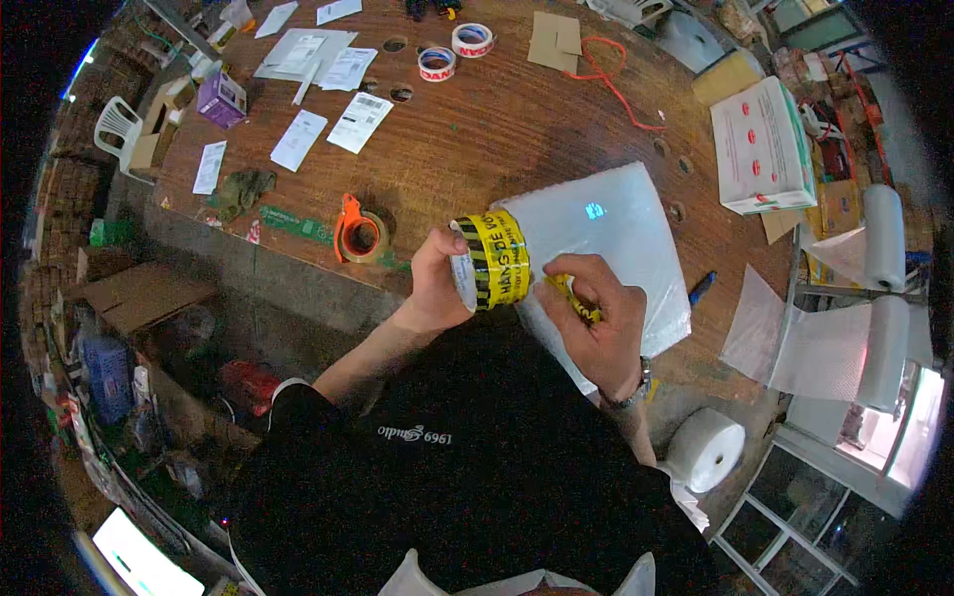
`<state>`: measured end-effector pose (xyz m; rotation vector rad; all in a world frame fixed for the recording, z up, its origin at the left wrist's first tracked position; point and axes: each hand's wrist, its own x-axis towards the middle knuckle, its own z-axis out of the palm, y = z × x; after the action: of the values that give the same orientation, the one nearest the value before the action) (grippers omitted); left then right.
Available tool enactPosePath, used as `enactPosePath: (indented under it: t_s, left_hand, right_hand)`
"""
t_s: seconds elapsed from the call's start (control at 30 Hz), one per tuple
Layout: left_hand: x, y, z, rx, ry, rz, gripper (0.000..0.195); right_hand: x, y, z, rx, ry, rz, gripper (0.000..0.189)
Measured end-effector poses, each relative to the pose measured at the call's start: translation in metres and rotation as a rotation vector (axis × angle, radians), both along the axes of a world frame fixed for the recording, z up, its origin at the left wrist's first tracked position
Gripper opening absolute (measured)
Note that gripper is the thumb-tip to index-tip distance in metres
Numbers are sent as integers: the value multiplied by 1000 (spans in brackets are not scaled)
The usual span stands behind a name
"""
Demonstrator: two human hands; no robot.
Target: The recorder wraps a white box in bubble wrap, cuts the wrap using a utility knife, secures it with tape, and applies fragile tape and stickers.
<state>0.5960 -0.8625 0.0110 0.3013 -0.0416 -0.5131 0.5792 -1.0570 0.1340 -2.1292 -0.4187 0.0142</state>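
My left hand [438, 279] grips a roll of yellow and black printed warning tape [501, 259], thumb on its near rim and fingers partly hidden behind it. Close to its right side, my right hand [596, 313] has its fingers bent around a crumpled yellow strip of tape [574, 298]. Beneath and behind both hands lies a flat package in clear bubble wrap [604, 223] on the wooden table. An orange tape dispenser [349, 227] with a roll of brown tape stands left of my left hand, by the table's edge.
Paper labels [360, 123], two rolls of printed white tape [437, 65] and a red cord [615, 82] lie farther back on the table [447, 149]. A white carton [764, 145] stands at the right, above rolls of bubble wrap [883, 354]. A blue pen-like object [703, 287] lies beside the package.
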Motion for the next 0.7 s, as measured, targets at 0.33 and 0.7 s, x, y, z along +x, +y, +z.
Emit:
enactPosePath:
  t_s: [0.33, 0.7]
  left_hand:
    - [-8, -11, 19, 235, -68, 225, 61]
    - [7, -16, 43, 805, -505, 240, 62]
  right_hand:
    - [-7, -8, -13, 86, 187, -162, 30]
    - [-4, -11, -32, 212, 96, 19, 32]
